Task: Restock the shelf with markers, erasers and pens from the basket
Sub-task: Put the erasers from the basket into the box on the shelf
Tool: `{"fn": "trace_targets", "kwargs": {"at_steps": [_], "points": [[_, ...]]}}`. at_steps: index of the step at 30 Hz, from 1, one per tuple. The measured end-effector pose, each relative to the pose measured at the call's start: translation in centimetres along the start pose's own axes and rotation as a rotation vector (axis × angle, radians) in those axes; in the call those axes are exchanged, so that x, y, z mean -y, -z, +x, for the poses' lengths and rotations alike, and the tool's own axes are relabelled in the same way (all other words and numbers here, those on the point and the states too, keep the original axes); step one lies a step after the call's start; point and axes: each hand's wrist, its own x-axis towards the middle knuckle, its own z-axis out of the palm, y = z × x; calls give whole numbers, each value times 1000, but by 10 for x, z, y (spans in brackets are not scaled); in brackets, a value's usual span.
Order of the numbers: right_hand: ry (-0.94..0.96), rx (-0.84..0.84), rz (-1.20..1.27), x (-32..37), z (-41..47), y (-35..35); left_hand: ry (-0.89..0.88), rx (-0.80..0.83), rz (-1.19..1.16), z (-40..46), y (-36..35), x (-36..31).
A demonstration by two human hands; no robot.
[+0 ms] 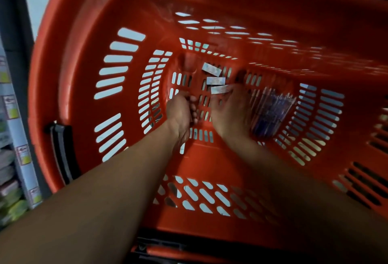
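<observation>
Both my bare forearms reach down from the bottom of the view into a deep orange slotted plastic basket (69, 87), seen from directly above.

My left hand (181, 114) is near the basket floor with its fingers curled inward; blur keeps me from telling whether they hold anything. My right hand (230, 110) lies just beside it, fingers spread and reaching forward, the tips touching the nearest of three small white rectangular erasers (219, 89). I judge it is about to gather them. The other two erasers sit just beyond, loose on the basket floor, one behind the other.

Right beside my right hand, against the basket's slatted side, lies a clear plastic pack of blue pens (273, 112), untouched. I see no markers.

A black handle hinge (60, 152) sits on the basket's left rim. Pale floor shows through the slots. At the far left edge, a shelf (12, 158) holds stacked goods with price tags along its upright, too blurred to read.
</observation>
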Motion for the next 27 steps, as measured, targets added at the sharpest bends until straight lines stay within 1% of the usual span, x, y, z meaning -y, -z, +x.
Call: {"fn": "trace_targets", "kwargs": {"at_steps": [2,3,5,8,11,13,15,17,19,21,23,25,27], "points": [[-164,62,-70,0,14,-5,8,-2,-2,2,0,2],[-178,62,-104,0,18,-9,11,1,-10,2,-1,3],[-154,6,-163,2,22,-16,24,12,-16,3,-2,5],[-134,-96,-186,4,23,-21,37,24,-64,2,-3,7],[-82,-72,-171,0,18,-20,51,35,-149,1,-2,6],[24,-21,-68,-3,10,-13,54,41,-188,2,-2,4],[219,49,67,-5,-3,-4,39,43,-186,2,-2,3],[397,173,99,-5,-17,4,21,102,-192,1,-2,2],[499,293,91,-4,-27,9,9,204,-185,0,-1,2],[535,325,96,-1,-31,11,21,231,-137,-2,-2,1],[505,261,119,3,-29,13,19,199,-85,-1,-2,0],[424,123,124,5,-17,12,-11,159,-32,2,-2,1],[345,27,51,6,3,9,-31,146,3,4,-1,3]]}}
